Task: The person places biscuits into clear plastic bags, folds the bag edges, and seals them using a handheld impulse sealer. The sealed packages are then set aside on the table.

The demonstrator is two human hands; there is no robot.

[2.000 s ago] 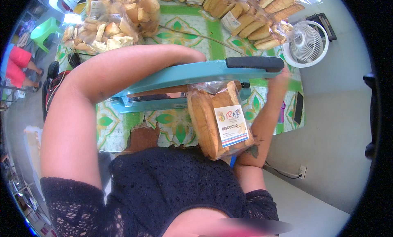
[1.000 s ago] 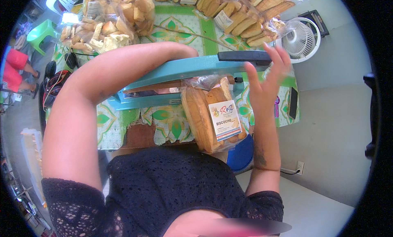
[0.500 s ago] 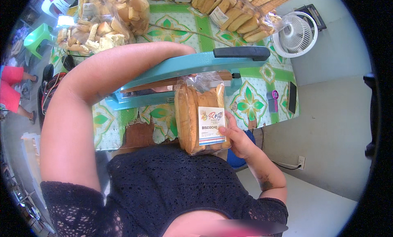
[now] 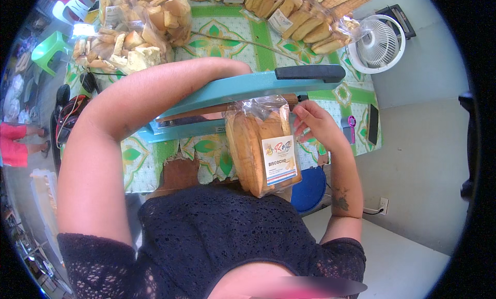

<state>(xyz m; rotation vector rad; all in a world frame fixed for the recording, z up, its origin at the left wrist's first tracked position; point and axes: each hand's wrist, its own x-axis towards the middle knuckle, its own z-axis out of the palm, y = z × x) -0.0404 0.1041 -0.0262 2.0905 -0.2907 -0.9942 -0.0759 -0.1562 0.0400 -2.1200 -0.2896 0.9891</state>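
A clear plastic bag of toasted bread slices (image 4: 248, 149) hangs tilted against the front of a teal impulse sealer (image 4: 227, 88). A white label (image 4: 279, 162) sits on the bag's front, and its gathered top reaches into the gap below the sealer's raised arm. My right hand (image 4: 314, 124) is by the bag's upper right edge, fingers partly spread; whether they touch the plastic is unclear. My left forearm (image 4: 206, 71) reaches over the sealer from the left. Behind the teal arm, the left hand itself is hidden.
Several bags of bread pieces (image 4: 132, 46) crowd the table's far left, with more bagged slices (image 4: 305, 22) at the far right. A white fan (image 4: 376, 43) stands by the wall. Near the right edge lie a purple-handled item (image 4: 352, 122) and a dark flat object (image 4: 373, 124).
My right hand has left the bag's lower right side and moved up to its top corner, with its fingers loosened. The bag now tilts more, its bottom swung slightly right.
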